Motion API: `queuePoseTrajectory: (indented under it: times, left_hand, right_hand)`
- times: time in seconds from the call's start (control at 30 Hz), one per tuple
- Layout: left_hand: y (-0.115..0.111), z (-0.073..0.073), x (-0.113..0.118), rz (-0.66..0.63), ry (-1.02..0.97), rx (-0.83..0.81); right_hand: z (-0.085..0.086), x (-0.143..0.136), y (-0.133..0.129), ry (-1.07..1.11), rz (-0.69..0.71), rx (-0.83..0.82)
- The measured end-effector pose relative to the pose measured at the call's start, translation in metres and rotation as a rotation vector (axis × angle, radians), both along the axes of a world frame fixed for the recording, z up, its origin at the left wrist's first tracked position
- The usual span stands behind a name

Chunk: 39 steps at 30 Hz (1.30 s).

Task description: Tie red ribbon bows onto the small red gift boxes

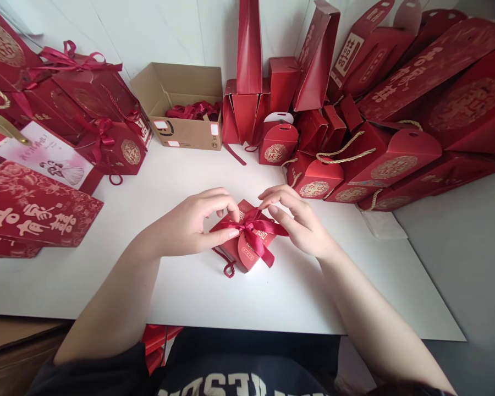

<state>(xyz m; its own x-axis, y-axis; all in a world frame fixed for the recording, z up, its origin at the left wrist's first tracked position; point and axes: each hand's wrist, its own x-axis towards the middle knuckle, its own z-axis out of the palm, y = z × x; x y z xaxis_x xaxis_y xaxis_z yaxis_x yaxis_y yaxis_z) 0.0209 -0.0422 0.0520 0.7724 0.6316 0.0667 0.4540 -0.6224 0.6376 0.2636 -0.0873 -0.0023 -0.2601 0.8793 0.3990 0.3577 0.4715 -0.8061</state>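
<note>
A small red gift box (247, 260) with gold lettering lies on the white table in front of me. A dark red satin ribbon (253, 226) is tied in a bow across its top, with one cut tail hanging over the front. At the bow's left loop, the thumb and forefinger of my left hand (192, 223) close on the ribbon. My right hand (299, 220) is curled over the bow's right side, its fingertips and thumb at the ribbon there. A twisted red cord (229, 268) with a looped end trails from the box's left side.
An open cardboard box (190, 135) holding red ribbons stands at the back. Stacked red gift boxes (396, 165) with rope handles fill the right side. Ribbon-tied boxes (124, 151) and a red lettered bag (45, 212) stand left. The white table's front edge (247, 330) is near me.
</note>
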Motion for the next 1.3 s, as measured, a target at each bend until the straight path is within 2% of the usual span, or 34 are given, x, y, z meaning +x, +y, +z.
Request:
queuePoseTrajectory:
  times: [0.1, 0.2, 0.37, 0.53, 0.6, 0.7, 0.87, 0.97, 1.07, 1.17, 1.23, 1.3]
  left_hand:
    - [0.001, -0.003, 0.0, 0.02, 0.044, -0.009]
    - [0.003, -0.004, -0.001, 0.022, 0.064, -0.054]
    - [0.004, -0.003, -0.002, 0.022, 0.077, -0.183]
    - [0.007, -0.004, -0.003, 0.054, 0.117, -0.454]
    - [0.008, -0.004, -0.003, 0.08, 0.131, -0.505]
    - [0.007, -0.005, -0.002, 0.144, 0.137, -0.459]
    - [0.003, -0.012, 0.001, 0.263, 0.096, -0.236]
    - [0.002, -0.014, 0.004, 0.316, 0.072, -0.165]
    - [0.002, -0.014, 0.007, 0.303, 0.052, -0.152]
    - [0.001, -0.014, 0.009, 0.284, 0.057, -0.152]
    - [0.0, -0.014, 0.009, 0.29, 0.082, -0.158]
    - [-0.001, -0.014, 0.009, 0.3, 0.106, -0.158]
  right_hand:
    - [-0.008, -0.005, 0.003, 0.084, -0.021, -0.165]
    - [-0.012, -0.006, 0.005, 0.195, 0.033, -0.3]
    - [-0.009, -0.004, 0.003, 0.231, 0.161, -0.253]
    - [-0.006, 0.003, 0.0, 0.141, 0.152, -0.285]
    - [-0.005, 0.007, 0.0, 0.12, 0.162, -0.297]
    - [-0.004, 0.009, -0.001, 0.115, 0.177, -0.289]
    - [-0.001, 0.006, -0.006, 0.112, 0.186, -0.191]
    - [0.004, 0.006, -0.012, 0.057, 0.214, -0.142]
    - [0.013, 0.011, -0.018, -0.068, 0.326, -0.169]
    - [0.021, 0.018, -0.018, -0.106, 0.481, -0.283]
    - [0.02, 0.018, -0.015, 0.004, 0.406, -0.318]
    - [0.014, 0.015, -0.008, 0.141, 0.18, -0.275]
